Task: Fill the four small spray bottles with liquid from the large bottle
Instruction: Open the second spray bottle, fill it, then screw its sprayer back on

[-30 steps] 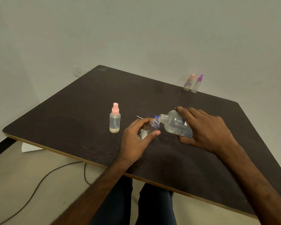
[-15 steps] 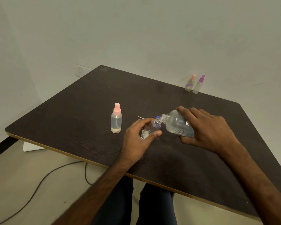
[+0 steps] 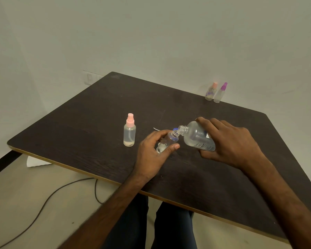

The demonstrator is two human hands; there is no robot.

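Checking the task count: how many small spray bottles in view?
4: uncapped bottle gripped in the left hand; near pink-capped bottle standing left of it; far pink-capped bottle and purple-capped bottle at the table's far edge.

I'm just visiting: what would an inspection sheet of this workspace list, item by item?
Surface: dark wooden table with a light edge.
Job's things: large bottle tilted, its mouth at the mouth of the small open bottle; near pink-capped bottle upright; far pink-capped bottle and purple-capped bottle at the far edge.
Clutter: small white piece on the table, unidentifiable.
Hands: left hand grips the small open bottle; right hand grips the large bottle.
Cables: dark cable on the floor.
Surroundings: plain wall, wall plate, white object on the floor.
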